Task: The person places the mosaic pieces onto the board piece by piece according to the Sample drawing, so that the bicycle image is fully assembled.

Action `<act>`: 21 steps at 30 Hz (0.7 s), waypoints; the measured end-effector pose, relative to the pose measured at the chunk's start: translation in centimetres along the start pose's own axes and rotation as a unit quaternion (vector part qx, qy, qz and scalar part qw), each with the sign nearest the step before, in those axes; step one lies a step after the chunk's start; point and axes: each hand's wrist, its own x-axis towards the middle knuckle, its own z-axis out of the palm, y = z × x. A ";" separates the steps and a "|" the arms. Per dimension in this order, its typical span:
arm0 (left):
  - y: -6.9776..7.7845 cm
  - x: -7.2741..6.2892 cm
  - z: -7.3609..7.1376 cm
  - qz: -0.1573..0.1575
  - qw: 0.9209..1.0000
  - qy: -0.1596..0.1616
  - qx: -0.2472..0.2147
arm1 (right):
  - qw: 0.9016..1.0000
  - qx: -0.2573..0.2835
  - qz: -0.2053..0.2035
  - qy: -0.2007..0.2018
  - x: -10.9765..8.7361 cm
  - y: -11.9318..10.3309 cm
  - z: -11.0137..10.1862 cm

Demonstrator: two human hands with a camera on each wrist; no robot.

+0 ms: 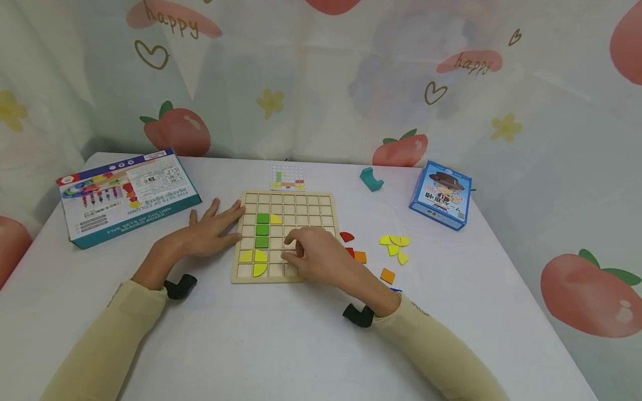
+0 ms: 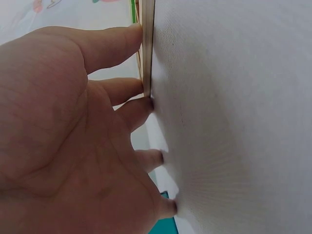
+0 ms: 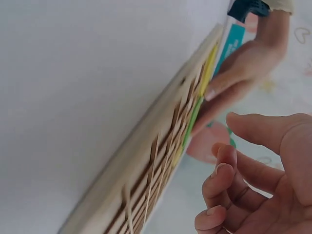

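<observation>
A wooden grid board (image 1: 311, 198) lies on the table, with several green square tiles (image 1: 262, 229) and yellow quarter-circle tiles (image 1: 259, 269) set in its left cells. My left hand (image 1: 210, 229) is spread flat at the board's left side; its thumb and a fingertip touch the edge in the left wrist view. Over the lower middle of the board hovers my right hand (image 1: 321, 256). Its thumb (image 3: 256, 127) and index finger stand apart with nothing seen between them, and the other fingers bend loosely. A pattern card (image 1: 287, 177) with a coloured grid lies behind the board.
Right of the board lie a red piece (image 1: 346, 236), orange squares (image 1: 387, 275) and several yellow pieces (image 1: 395, 240). A teal curved block (image 1: 371, 179) and a blue box (image 1: 442, 195) stand farther back. A large bead-set box (image 1: 127, 195) is at the left.
</observation>
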 end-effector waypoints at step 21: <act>0.0 -0.1 -0.1 -0.005 1.000 -0.007 -0.005 | 0.996 -0.003 0.063 0.058 -6.8 8.8 -3.5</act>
